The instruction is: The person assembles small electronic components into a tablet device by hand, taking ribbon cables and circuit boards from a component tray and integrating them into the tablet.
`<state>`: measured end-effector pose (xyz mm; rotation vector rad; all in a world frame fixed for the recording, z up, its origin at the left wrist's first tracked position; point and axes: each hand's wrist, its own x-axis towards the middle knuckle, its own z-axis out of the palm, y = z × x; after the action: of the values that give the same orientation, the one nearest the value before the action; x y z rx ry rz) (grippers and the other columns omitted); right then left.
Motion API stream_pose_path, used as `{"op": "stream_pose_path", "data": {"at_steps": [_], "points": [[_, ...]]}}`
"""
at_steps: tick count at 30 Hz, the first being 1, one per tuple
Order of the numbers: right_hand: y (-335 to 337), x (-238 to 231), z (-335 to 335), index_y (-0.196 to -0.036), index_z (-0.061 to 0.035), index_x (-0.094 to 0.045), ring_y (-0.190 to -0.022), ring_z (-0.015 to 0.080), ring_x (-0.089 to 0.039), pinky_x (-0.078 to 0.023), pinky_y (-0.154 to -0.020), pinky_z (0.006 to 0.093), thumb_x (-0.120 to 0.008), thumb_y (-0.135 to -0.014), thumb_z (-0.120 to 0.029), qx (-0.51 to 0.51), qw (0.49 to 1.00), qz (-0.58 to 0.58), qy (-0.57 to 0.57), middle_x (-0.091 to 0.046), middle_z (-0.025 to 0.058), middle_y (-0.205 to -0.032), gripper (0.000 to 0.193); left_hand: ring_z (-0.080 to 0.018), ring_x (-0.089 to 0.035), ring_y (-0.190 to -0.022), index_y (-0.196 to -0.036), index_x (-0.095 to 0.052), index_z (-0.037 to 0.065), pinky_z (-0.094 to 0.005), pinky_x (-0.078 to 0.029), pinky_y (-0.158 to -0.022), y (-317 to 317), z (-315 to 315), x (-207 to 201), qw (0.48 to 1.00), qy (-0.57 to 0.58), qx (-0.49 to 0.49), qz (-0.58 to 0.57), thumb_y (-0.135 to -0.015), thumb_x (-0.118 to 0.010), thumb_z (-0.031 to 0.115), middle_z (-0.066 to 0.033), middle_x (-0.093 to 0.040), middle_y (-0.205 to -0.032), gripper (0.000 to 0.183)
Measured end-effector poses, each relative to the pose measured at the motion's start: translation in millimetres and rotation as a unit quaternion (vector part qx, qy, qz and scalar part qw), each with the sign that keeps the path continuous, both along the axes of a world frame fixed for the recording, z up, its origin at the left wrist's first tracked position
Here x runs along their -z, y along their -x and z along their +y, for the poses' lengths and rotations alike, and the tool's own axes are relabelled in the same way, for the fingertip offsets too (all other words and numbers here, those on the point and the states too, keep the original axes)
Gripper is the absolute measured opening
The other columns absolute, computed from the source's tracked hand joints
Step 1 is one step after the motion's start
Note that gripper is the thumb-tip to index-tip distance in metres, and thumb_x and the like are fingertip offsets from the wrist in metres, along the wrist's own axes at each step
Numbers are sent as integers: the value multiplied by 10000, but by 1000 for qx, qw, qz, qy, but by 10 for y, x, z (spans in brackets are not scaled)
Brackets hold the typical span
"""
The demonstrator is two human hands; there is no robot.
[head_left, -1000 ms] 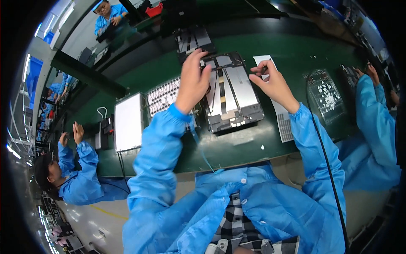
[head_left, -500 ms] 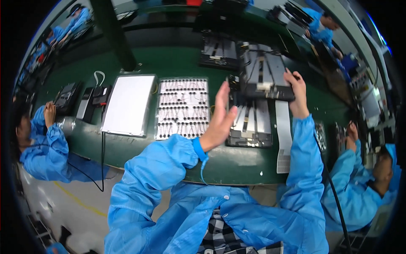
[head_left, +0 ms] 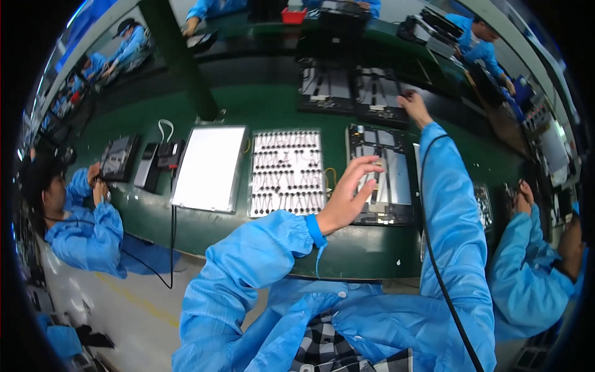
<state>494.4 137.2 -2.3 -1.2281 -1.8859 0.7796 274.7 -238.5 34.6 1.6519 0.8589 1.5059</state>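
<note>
My left hand [head_left: 352, 193] hovers over the left part of a near opened-up tablet-like device [head_left: 392, 214], fingers spread and holding nothing. This device lies flat on the green bench, its inner boards, grey panels and dark strips exposed. Farther back, my right hand [head_left: 415, 108] has its fingers closed at the right edge of a second opened device [head_left: 379, 93]. That one lies beside a third similar device [head_left: 324, 87] on its left. Left of the near device sits a clear-edged tray [head_left: 286, 172] with rows of small round black parts on thin leads.
A bright white panel [head_left: 211, 167] lies left of the tray, beside black boxes [head_left: 168, 154] with a cable loop. A green post [head_left: 180, 59] rises behind. Co-workers in blue sit at both sides, one with a device [head_left: 119, 157]. A black cable [head_left: 434, 248] crosses my right sleeve.
My right hand has carried the raised device away from above the near one and set it down at the back. My left hand has moved right, over the near device. The view has shifted slightly.
</note>
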Motion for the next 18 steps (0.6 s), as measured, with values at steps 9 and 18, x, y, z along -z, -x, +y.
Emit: {"op": "stream_pose_path", "data": {"at_steps": [9,18], "points": [[-391,-1175,-1524,-1177,-54,-641,-681,89,-624,-450,-538,205,-493,-1017,-340,41,990,73,-117,-699,65,-887,360,-327,-551,-1129,-1049,-657,69,-407,-425,-988,-196,26,-380,945,-122,117,280,-926,-539,88,-141,-586,-1185,171],[-1464,-490,-3206,-1047,-18,-681,-623,50,-546,-440,-534,195,-616,-961,-288,62,979,186,50,-616,8,-782,291,-417,-446,-1269,-1298,-601,337,-611,-239,-1113,-1180,385,-76,760,-301,203,539,-992,-393,516,-233,-462,-1364,411]]}}
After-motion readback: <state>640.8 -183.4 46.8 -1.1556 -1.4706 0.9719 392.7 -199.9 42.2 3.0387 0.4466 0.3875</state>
